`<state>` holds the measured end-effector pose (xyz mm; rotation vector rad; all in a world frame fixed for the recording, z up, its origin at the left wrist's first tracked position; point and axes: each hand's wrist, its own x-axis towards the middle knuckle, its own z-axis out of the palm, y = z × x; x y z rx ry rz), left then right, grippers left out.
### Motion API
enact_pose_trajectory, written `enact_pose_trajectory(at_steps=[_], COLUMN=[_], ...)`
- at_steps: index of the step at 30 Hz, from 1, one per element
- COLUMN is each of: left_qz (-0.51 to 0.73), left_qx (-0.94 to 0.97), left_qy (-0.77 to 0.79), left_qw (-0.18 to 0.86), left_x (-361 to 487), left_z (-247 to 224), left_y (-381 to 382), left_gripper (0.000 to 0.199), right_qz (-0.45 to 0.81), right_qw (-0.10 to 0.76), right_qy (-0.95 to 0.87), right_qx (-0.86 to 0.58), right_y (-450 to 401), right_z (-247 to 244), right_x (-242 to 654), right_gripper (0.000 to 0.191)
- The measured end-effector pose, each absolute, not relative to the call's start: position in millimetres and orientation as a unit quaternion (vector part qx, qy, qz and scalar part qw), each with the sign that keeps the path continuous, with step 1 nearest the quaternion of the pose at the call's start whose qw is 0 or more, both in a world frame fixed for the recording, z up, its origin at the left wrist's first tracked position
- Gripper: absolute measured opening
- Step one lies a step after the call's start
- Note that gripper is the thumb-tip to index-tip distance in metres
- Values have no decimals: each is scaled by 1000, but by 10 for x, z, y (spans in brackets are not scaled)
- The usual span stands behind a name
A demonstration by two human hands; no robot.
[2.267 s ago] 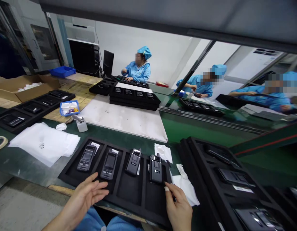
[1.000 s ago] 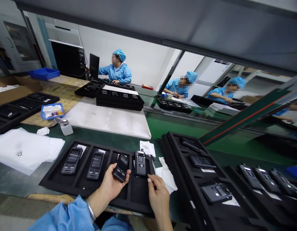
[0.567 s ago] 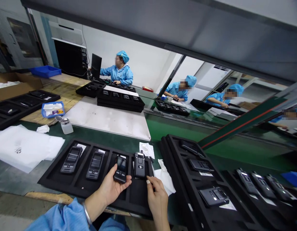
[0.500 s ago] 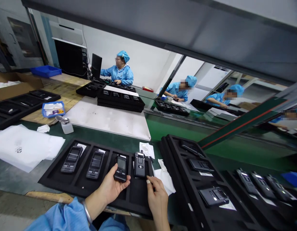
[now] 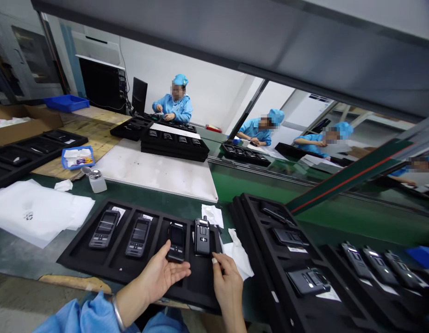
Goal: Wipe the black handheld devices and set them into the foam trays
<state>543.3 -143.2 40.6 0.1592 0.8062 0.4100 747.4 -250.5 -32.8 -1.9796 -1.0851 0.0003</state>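
The left hand [image 5: 153, 282] has its fingers [image 5: 177, 275] spread just beside a black radio [image 5: 176, 243] in a foam tray [image 5: 96, 268]; the right hand's [image 5: 228, 289] fingertips [image 5: 214, 262] press together.

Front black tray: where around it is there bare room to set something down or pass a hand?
A strip of green bench runs bare between the white board and the black tray. It is crowded at the tray's right end, where the left hand, right hand, a radio, tissue and the second tray meet.
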Motion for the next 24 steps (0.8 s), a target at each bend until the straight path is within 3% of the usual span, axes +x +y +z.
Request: enact_pose_trajectory(at_steps=[11, 15, 19, 24], left_qz=[177, 182, 249, 271], left_qx=[154, 353, 588, 677], left_qy=[466, 433, 406, 375], left_qw=[853, 809, 654, 573], left_x=[4933, 4722, 4548, 4390], left_z=[513, 265, 117, 142], left_y=[-1637, -1578, -1402, -1251], left_gripper=[45, 48, 47, 36], right_qz=[-42, -48, 11, 178], right_qw=[432, 390, 366, 595], right_qy=[-423, -428, -407, -278], right_qx=[-795, -814, -837, -733], right_y=[-2420, -2122, -1800, -1830], right_z=[-212, -97, 39, 120], right_x=[7341, 7173, 7071, 7279], right_gripper=[37, 52, 66, 70])
